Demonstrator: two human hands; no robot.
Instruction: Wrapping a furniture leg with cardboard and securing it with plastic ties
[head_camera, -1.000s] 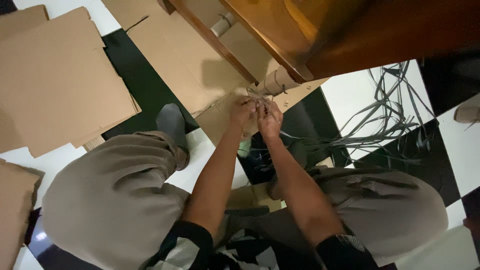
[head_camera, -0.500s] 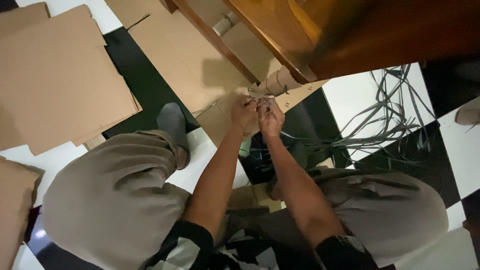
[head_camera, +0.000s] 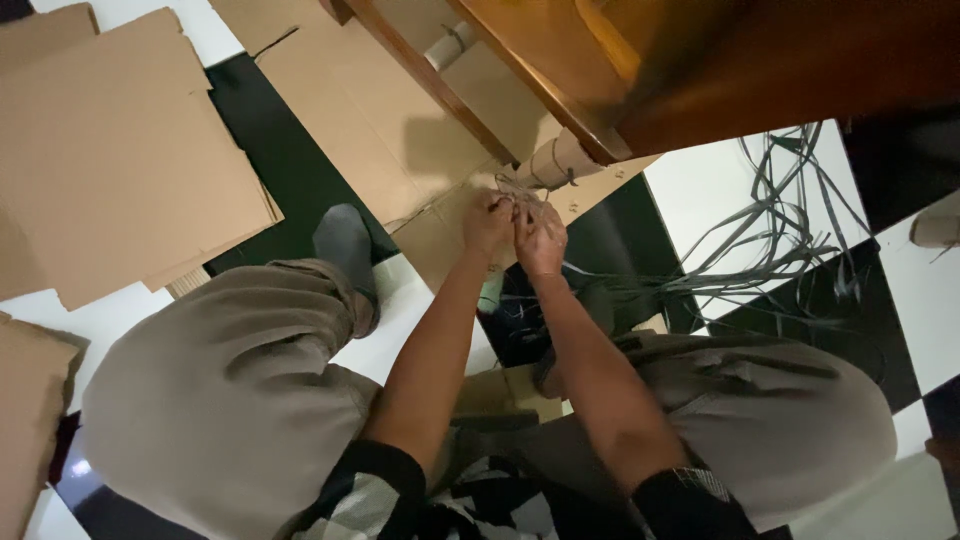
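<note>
Thin twine (head_camera: 520, 192) sits just above frame centre, pinched between your left hand (head_camera: 488, 222) and right hand (head_camera: 541, 240), both clenched on it over a cardboard sheet (head_camera: 440, 235). Grey plastic straps (head_camera: 790, 230) sprawl to the right; flattened cardboard (head_camera: 110, 150) fills the upper left.

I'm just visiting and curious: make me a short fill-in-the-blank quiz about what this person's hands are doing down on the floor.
1. Both hands, the left hand and right hand, meet on a tangle of thin ____.
2. The floor tiles are black and ____.
3. The flat brown sheets lying on the floor are ____.
4. The grey strips lie loose on the person's ____ side.

Missing words: string; white; cardboard; right
</note>
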